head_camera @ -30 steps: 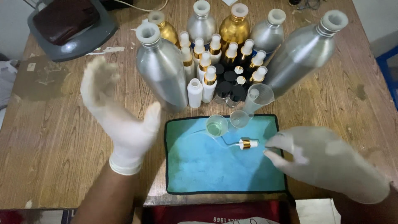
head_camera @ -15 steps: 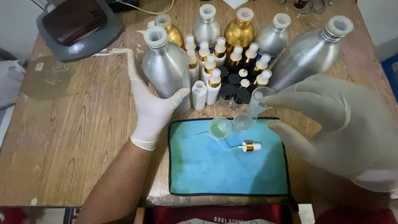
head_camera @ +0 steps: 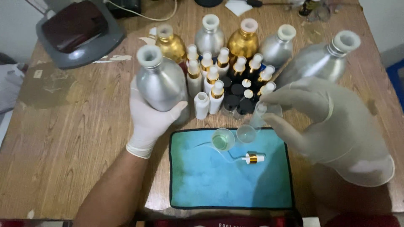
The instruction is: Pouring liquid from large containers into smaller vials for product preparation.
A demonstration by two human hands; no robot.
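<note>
Wooden bench [head_camera: 63, 138] under everything. Blue mat [head_camera: 202, 185] at 6 o'clock. Large silver bottle [head_camera: 160, 82] at 10 o'clock from mat, gripped from behind by gloved left hand [head_camera: 147, 120], fingers wrapped around. Gloved right hand [head_camera: 328, 122] at 3 o'clock, pinching small clear funnel [head_camera: 261, 115]. Tiny clear cup [head_camera: 223, 139] on mat's top edge.
</note>
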